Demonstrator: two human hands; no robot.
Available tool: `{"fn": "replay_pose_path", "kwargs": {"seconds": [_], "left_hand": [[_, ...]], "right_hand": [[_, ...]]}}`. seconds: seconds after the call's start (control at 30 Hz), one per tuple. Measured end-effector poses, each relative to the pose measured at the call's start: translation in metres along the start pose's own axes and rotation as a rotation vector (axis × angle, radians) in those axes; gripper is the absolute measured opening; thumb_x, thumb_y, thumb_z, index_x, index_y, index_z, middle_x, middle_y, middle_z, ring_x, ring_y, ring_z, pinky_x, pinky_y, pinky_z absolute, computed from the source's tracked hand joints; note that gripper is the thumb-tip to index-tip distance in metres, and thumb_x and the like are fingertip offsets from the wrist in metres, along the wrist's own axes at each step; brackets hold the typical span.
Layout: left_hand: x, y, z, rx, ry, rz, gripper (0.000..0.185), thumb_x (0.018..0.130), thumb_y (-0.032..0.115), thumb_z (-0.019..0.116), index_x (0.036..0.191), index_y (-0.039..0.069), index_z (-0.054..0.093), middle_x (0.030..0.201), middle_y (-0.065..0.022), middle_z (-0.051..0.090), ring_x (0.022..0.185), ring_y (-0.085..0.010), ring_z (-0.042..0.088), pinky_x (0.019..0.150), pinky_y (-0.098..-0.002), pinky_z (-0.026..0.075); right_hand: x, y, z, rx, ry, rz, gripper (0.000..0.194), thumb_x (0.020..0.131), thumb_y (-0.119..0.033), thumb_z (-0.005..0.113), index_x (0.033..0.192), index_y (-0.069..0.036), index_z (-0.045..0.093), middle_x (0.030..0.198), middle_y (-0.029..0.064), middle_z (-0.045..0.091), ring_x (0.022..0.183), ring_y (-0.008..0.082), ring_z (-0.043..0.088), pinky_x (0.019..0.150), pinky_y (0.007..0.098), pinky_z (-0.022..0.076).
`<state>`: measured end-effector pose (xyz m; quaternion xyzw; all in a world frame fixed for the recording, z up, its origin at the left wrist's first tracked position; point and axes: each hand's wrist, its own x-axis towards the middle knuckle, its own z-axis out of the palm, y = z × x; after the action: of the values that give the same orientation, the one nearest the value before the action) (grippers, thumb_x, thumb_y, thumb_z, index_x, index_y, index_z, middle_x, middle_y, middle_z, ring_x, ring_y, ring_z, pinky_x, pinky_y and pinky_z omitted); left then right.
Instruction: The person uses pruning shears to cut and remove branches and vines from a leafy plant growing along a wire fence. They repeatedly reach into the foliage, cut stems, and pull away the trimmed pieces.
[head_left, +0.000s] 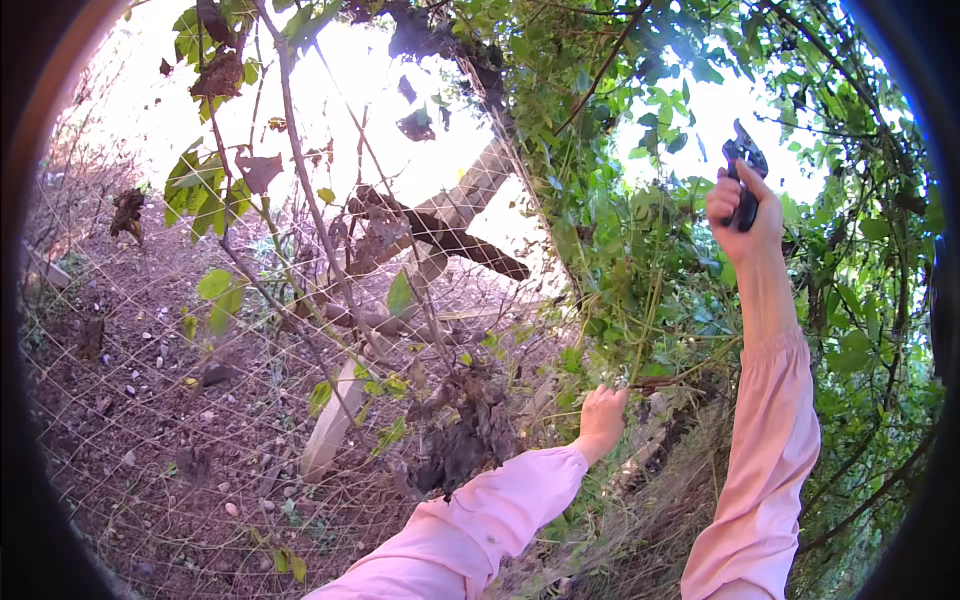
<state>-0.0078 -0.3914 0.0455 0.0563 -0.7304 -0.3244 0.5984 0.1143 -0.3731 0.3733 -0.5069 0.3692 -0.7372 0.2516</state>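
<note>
Raised at the upper right, my right hand (757, 225) is wrapped around the dark handles of a pair of pruning shears (744, 154). Their blade end points upward against the bright gap in the leaves. Lower and nearer the middle, my left hand (602, 420) is closed on thin vine stems (651, 384) at the edge of the growth. The fingertips and the exact grip are partly hidden. A dense mass of green climbing vines (630, 255) hangs above my left hand and behind my right.
Wire netting (187, 360) stretches across the left, with bare stony soil (120, 450) behind it. Wooden posts (472, 184) cross beyond the mesh. Dry leaves and stems (307, 172) hang in front. A clump of withered leaves (465, 442) lies close to my left sleeve.
</note>
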Motion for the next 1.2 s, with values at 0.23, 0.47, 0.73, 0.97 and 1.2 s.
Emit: {"fn": "replay_pose_path", "kwargs": {"seconds": [0.23, 0.47, 0.73, 0.97, 1.2], "left_hand": [[-0.008, 0.004, 0.014, 0.014, -0.035, 0.03, 0.019, 0.064, -0.001, 0.055, 0.082, 0.007, 0.057, 0.075, -0.011, 0.057, 0.085, -0.0277, 0.053, 0.077, -0.0381, 0.041], [-0.01, 0.006, 0.011, -0.031, -0.003, 0.074, 0.017, 0.064, -0.002, 0.055, 0.078, 0.006, 0.055, 0.075, -0.0113, 0.055, 0.084, -0.0287, 0.053, 0.074, -0.0388, 0.042], [-0.015, -0.001, 0.005, -0.036, -0.07, 0.092, 0.012, 0.067, 0.0, 0.052, 0.077, 0.006, 0.053, 0.074, -0.0102, 0.055, 0.085, -0.0277, 0.052, 0.074, -0.038, 0.041], [-0.018, -0.004, 0.0, -0.047, -0.039, 0.125, 0.012, 0.064, 0.0, 0.054, 0.074, 0.006, 0.05, 0.071, -0.0101, 0.053, 0.082, -0.0278, 0.051, 0.073, -0.0378, 0.04], [-0.02, 0.01, 0.015, -0.093, 0.037, 0.19, 0.011, 0.064, 0.001, 0.054, 0.072, 0.006, 0.049, 0.07, -0.0105, 0.052, 0.081, -0.0285, 0.051, 0.07, -0.038, 0.04]], "right_hand": [[-0.024, 0.044, 0.0, -0.29, -0.084, 0.167, 0.03, 0.085, -0.02, 0.051, 0.092, 0.009, 0.05, 0.075, 0.0139, 0.055, 0.067, 0.0249, 0.056, 0.069, 0.0434, 0.0493], [0.048, 0.065, 0.031, -0.364, 0.029, 0.289, 0.032, 0.08, -0.022, 0.056, 0.09, 0.008, 0.05, 0.079, 0.0176, 0.055, 0.077, 0.0349, 0.058, 0.078, 0.0594, 0.0473], [0.124, 0.062, 0.035, -0.357, 0.19, 0.187, 0.037, 0.08, -0.027, 0.055, 0.09, 0.007, 0.044, 0.085, 0.0219, 0.051, 0.083, 0.0382, 0.055, 0.082, 0.0663, 0.0403], [0.095, 0.049, 0.012, -0.182, 0.058, 0.15, 0.022, 0.085, -0.018, 0.055, 0.086, 0.002, 0.044, 0.062, 0.0007, 0.045, 0.049, 0.0104, 0.045, 0.043, 0.0214, 0.0374], [-0.054, 0.03, 0.003, -0.479, -0.021, 0.09, 0.035, 0.088, -0.026, 0.05, 0.098, 0.007, 0.051, 0.071, 0.0075, 0.055, 0.058, 0.0174, 0.052, 0.057, 0.032, 0.044]]}}
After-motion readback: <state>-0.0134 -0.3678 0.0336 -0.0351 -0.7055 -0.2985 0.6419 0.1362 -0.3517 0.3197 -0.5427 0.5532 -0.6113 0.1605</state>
